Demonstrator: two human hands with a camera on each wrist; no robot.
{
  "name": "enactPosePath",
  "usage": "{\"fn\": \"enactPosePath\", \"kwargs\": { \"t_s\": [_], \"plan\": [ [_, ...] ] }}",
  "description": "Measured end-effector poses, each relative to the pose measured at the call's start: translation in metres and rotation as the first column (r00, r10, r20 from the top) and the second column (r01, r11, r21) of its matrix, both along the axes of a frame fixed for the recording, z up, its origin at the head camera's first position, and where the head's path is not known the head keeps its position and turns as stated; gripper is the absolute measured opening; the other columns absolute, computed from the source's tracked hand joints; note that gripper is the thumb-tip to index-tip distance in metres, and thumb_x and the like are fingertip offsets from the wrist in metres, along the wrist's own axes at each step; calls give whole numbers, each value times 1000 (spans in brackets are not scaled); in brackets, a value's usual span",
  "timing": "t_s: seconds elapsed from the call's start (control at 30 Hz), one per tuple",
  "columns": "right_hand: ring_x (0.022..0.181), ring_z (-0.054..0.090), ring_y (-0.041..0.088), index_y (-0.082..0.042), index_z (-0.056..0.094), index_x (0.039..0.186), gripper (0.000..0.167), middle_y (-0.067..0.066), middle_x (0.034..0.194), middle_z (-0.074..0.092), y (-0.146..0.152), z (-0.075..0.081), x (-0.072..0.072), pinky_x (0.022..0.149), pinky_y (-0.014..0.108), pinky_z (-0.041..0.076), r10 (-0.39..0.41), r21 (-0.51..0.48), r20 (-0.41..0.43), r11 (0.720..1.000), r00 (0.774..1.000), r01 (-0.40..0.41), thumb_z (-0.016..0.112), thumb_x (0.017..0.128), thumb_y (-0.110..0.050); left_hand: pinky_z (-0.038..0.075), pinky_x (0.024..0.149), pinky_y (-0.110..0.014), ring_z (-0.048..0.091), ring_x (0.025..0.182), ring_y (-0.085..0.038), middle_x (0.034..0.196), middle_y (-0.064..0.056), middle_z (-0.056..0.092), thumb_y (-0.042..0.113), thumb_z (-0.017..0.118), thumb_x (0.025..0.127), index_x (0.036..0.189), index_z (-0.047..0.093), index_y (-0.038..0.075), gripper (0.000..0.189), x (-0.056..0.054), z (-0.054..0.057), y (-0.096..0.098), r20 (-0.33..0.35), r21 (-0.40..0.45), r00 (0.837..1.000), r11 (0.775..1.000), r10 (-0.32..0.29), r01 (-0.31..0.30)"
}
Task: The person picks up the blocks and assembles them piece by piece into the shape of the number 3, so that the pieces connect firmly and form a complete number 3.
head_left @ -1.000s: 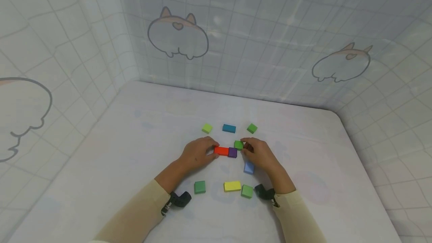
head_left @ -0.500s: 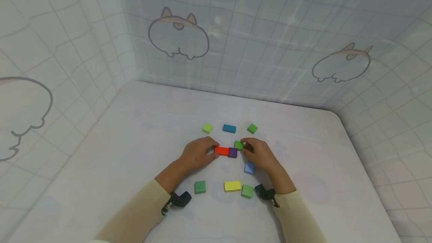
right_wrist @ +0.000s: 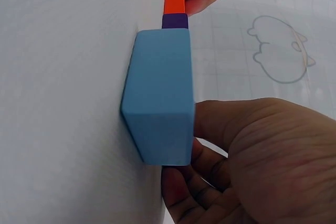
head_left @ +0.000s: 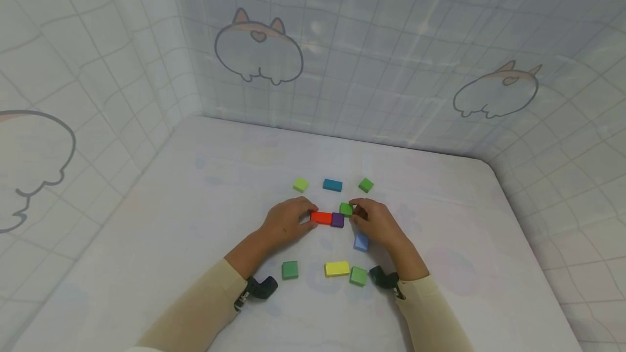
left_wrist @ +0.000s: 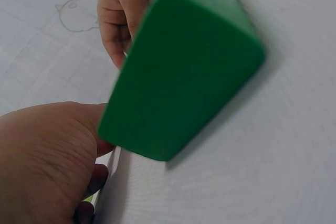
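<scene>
My left hand (head_left: 287, 220) pinches the left end of a red block (head_left: 321, 218) between thumb and fingers. A purple block (head_left: 338, 220) touches the red one's right end, making a short row. Behind the purple block's right part sits a green block (head_left: 346, 209), with my right hand (head_left: 374, 221) pinching it at its right side. In the right wrist view a light blue block (right_wrist: 160, 82) stands large in front and hides the green one; beyond it the purple and red blocks show. In the left wrist view a dark green block (left_wrist: 184, 72) covers the red block.
Behind the hands lie a lime block (head_left: 300, 184), a teal block (head_left: 333, 185) and another green block (head_left: 366, 185). Nearer are a yellow block (head_left: 337, 269) and a light green block (head_left: 358, 276). All lie on a white tabletop (head_left: 205, 189) with patterned cloth walls (head_left: 342, 58) around it.
</scene>
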State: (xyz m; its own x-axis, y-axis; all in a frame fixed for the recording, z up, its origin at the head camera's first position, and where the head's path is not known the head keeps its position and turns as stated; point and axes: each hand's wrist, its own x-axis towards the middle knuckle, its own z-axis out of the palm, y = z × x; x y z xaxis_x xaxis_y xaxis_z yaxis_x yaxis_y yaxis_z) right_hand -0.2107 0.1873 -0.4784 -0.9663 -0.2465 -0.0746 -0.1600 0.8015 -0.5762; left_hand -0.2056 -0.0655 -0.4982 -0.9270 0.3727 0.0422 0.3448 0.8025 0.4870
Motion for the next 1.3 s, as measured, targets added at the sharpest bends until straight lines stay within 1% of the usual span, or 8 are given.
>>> {"fn": "enactPosePath", "kwargs": {
  "t_s": [0.23, 0.37, 0.47, 0.6, 0.7, 0.77, 1.03, 1.3],
  "plan": [
    [85, 56, 17, -15, 63, 131, 41, -2, 94, 63, 0, 0, 0, 80, 31, 54, -7, -9, 6, 1000, 1000, 7, 71, 92, -11, 53, 94, -31, 60, 106, -7, 115, 12, 67, 34, 76, 88, 122, 69, 25, 36, 1, 0, 0, -3, -3, 1000, 1000, 0, 0],
    [86, 57, 17, -14, 60, 135, 44, -1, 98, 64, 0, 2, -1, 82, 33, 55, -9, -5, 23, 1000, 1000, 9, 70, 92, -13, 53, 95, -32, 60, 106, -7, 115, 12, 67, 34, 76, 88, 122, 69, 25, 36, 1, 0, 0, -5, -2, 1000, 1000, -2, 2],
    [90, 59, 18, -14, 57, 137, 45, 1, 102, 65, 2, 7, 1, 84, 36, 56, -24, -14, 38, 1000, 999, 24, 69, 94, -16, 53, 94, -31, 60, 105, -7, 115, 12, 67, 34, 76, 88, 123, 69, 25, 36, 2, -1, 0, -4, 2, 1000, 1000, -5, 5],
    [94, 60, 20, -13, 57, 138, 44, 3, 107, 65, 8, 19, 4, 85, 39, 56, -50, -25, 29, 998, 998, 51, 67, 95, -19, 53, 94, -31, 60, 104, -7, 113, 12, 67, 34, 75, 88, 122, 69, 25, 36, 2, -1, -1, -4, 9, 1000, 1000, -9, 9],
    [94, 61, 20, -12, 59, 135, 42, 3, 107, 65, 12, 27, 8, 83, 37, 57, -40, -21, 13, 999, 999, 40, 69, 94, -18, 53, 93, -31, 59, 103, -7, 113, 12, 67, 34, 76, 88, 122, 69, 25, 36, 1, 0, -2, -5, 12, 1000, 1000, -10, 10],
    [93, 61, 20, -12, 62, 132, 39, 3, 105, 66, 14, 29, 11, 83, 37, 57, -27, -17, 18, 999, 999, 27, 69, 94, -16, 53, 93, -31, 59, 103, -7, 113, 12, 67, 34, 76, 88, 123, 68, 25, 37, 1, 0, -2, -3, 14, 1000, 1000, -9, 9],
    [91, 58, 17, -15, 68, 121, 30, -2, 101, 66, 27, 20, 19, 82, 33, 55, -18, 15, 110, 1000, 994, 17, 71, 92, -17, 52, 95, -32, 60, 108, -8, 115, 12, 67, 34, 76, 88, 124, 68, 24, 38, 0, 1, 0, 9, 10, 1000, 1000, 0, 0],
    [94, 58, 16, -12, 69, 118, 30, -3, 104, 67, 37, 20, 31, 89, 39, 55, 49, 19, 166, 998, 985, -53, 75, 89, -16, 53, 95, -33, 60, 109, -9, 116, 11, 67, 33, 76, 88, 125, 67, 24, 39, 1, 3, 0, 10, 7, 1000, 1000, 5, -5]
  ]
}}
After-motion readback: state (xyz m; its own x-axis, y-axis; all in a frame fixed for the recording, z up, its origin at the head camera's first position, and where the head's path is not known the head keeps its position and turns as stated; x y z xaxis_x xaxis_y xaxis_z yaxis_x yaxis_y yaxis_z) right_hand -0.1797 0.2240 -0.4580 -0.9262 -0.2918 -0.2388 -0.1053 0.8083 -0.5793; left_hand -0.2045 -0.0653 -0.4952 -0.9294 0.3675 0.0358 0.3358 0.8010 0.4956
